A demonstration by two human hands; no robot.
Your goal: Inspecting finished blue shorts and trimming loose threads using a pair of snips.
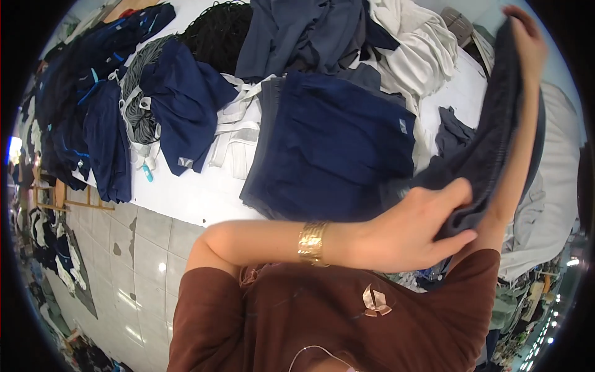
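A dark grey garment (480, 146) with a gathered, elastic-looking edge is stretched between my two hands at the right. My left hand (418, 226), below a gold bracelet, reaches across my body and grips the garment's lower end between thumb and fingers. Raised high at the far right, my right hand (525, 40) is closed round its upper end, slightly blurred. Just left of the garment lies a neat stack of folded navy and grey garments (341, 146), navy on top with a small pale patch near its right edge.
The white table (176, 204) carries heaped navy clothes (80, 105), another navy garment (186, 105), black cords (217, 34), grey cords (141, 111), white straps (235, 139), dark grey clothes (297, 37) and white cloth (418, 46). A small turquoise object (147, 173) lies near the front edge. Pale cloth (551, 186) is piled at right.
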